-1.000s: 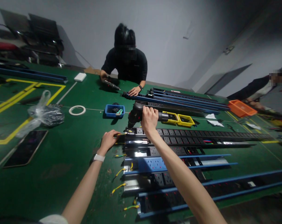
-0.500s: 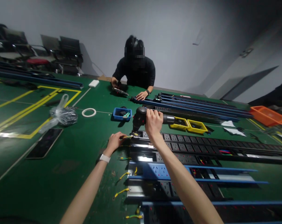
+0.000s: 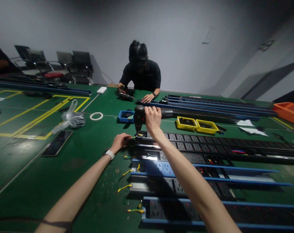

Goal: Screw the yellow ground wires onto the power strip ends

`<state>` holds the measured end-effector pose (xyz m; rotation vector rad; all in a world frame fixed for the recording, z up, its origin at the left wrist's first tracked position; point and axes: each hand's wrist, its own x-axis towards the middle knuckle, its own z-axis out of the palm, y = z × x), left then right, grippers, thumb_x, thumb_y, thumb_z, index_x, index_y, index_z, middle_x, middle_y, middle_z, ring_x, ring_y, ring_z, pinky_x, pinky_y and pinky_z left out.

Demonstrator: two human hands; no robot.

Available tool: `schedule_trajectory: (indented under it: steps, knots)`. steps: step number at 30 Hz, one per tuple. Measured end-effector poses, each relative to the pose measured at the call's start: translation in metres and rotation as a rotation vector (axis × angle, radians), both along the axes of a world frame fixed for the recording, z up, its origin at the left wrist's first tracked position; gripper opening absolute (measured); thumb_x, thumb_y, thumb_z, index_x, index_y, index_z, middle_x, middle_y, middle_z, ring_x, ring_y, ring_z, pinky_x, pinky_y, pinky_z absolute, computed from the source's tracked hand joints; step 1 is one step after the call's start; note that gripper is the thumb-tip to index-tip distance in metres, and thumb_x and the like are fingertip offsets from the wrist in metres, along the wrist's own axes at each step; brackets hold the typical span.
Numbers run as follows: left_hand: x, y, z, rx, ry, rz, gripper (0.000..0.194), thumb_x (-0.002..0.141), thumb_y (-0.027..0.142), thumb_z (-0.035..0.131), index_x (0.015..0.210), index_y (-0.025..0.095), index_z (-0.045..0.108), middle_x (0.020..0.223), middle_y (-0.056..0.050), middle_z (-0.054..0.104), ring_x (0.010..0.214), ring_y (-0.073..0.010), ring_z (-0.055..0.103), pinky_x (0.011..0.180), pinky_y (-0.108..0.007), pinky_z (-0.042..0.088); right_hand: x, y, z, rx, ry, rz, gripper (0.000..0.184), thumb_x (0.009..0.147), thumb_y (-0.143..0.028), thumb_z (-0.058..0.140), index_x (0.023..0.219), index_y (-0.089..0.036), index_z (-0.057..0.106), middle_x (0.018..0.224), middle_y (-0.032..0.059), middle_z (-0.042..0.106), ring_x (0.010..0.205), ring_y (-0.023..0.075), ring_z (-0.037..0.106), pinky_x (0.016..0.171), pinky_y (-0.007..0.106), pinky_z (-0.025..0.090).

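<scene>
Wrapped round a black cordless screwdriver [image 3: 139,116], my right hand [image 3: 153,118] keeps the tool pointing down at the left end of the farthest power strip [image 3: 183,138] in the near group. My left hand [image 3: 122,141], with a pale watch on its wrist, pinches a yellow-green ground wire [image 3: 132,138] at that same strip end. The tool's tip is close to the wire's inner end; whether it touches a screw is too small to tell. Below lie more strips with black sockets, some in blue housings [image 3: 151,166], with short yellow-green wires [image 3: 124,188] sticking out at their left ends.
Across the green table [image 3: 93,174] a co-worker [image 3: 140,72] holds another screwdriver [image 3: 126,96] over blue strips. Nearby are a blue bin [image 3: 123,117], yellow bins [image 3: 206,126], a white ring [image 3: 96,116], a plastic bag [image 3: 75,119], a phone [image 3: 56,144] and an orange crate [image 3: 289,112].
The screwdriver in my right hand now stands more upright over the strip's end, slightly left of before. My left hand stays at the wire. The whole view has shifted a little.
</scene>
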<state>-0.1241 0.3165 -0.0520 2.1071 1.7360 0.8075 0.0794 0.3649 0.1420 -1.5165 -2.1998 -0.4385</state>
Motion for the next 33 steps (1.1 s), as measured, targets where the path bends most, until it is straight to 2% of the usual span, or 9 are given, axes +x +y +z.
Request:
schedule_trajectory:
  steps: [8, 13, 16, 20, 26, 30, 33]
  knots:
    - [0.002, 0.0, 0.004, -0.015, -0.044, 0.03, 0.044, 0.088, 0.055, 0.053, 0.102, 0.02, 0.077, 0.092, -0.007, 0.07, 0.075, -0.0101, 0.057, 0.07, -0.019, 0.041, 0.011, 0.0, 0.005, -0.023, -0.05, 0.041, 0.035, 0.098, -0.017, 0.026, 0.112, -0.017, 0.058, 0.11, 0.0104, 0.064, 0.106, 0.0181, 0.049, 0.098, 0.035, 0.03]
    - [0.003, 0.003, 0.003, -0.013, -0.053, 0.021, 0.04, 0.091, 0.049, 0.052, 0.1, 0.019, 0.076, 0.094, -0.007, 0.071, 0.079, -0.0108, 0.06, 0.075, -0.02, 0.043, 0.008, -0.005, 0.008, -0.044, -0.08, 0.079, 0.035, 0.098, -0.018, 0.026, 0.11, -0.017, 0.059, 0.107, 0.0099, 0.063, 0.104, 0.019, 0.05, 0.097, 0.036, 0.032]
    - [0.001, 0.005, -0.001, -0.02, -0.038, 0.014, 0.037, 0.092, 0.047, 0.053, 0.099, 0.018, 0.075, 0.092, -0.007, 0.07, 0.079, -0.0107, 0.059, 0.073, -0.02, 0.042, 0.004, -0.008, 0.007, -0.035, -0.068, 0.081, 0.035, 0.097, -0.017, 0.026, 0.108, -0.016, 0.059, 0.105, 0.0101, 0.062, 0.102, 0.0197, 0.05, 0.096, 0.037, 0.032]
    - [-0.001, 0.007, -0.008, -0.006, -0.022, -0.014, 0.037, 0.093, 0.046, 0.052, 0.098, 0.018, 0.075, 0.09, -0.007, 0.07, 0.08, -0.0105, 0.06, 0.076, -0.02, 0.042, -0.005, -0.009, 0.006, 0.002, -0.089, 0.155, 0.032, 0.097, -0.016, 0.03, 0.109, -0.018, 0.059, 0.101, 0.0091, 0.061, 0.099, 0.0177, 0.049, 0.096, 0.035, 0.032]
    - [-0.001, 0.009, -0.022, 0.002, -0.129, 0.014, 0.032, 0.09, 0.046, 0.057, 0.097, 0.021, 0.076, 0.09, -0.006, 0.071, 0.077, -0.0102, 0.061, 0.076, -0.021, 0.045, -0.032, -0.007, 0.006, 0.014, -0.099, 0.198, 0.033, 0.096, -0.014, 0.029, 0.107, -0.015, 0.06, 0.102, 0.0105, 0.06, 0.1, 0.0184, 0.048, 0.095, 0.035, 0.033]
    - [0.0, 0.007, -0.017, -0.032, -0.092, 0.025, 0.034, 0.091, 0.046, 0.056, 0.097, 0.02, 0.076, 0.087, -0.005, 0.07, 0.071, -0.0092, 0.058, 0.074, -0.02, 0.044, -0.046, -0.014, 0.009, -0.006, -0.109, 0.21, 0.036, 0.096, -0.012, 0.026, 0.108, -0.013, 0.06, 0.104, 0.0119, 0.06, 0.102, 0.0188, 0.048, 0.095, 0.036, 0.034]
    - [0.0, 0.006, -0.012, -0.018, -0.051, 0.02, 0.038, 0.092, 0.049, 0.054, 0.096, 0.018, 0.075, 0.086, -0.006, 0.07, 0.073, -0.0094, 0.058, 0.074, -0.02, 0.042, -0.045, -0.017, 0.011, -0.02, -0.109, 0.217, 0.036, 0.096, -0.011, 0.026, 0.109, -0.012, 0.06, 0.105, 0.012, 0.06, 0.103, 0.0183, 0.047, 0.096, 0.036, 0.034]
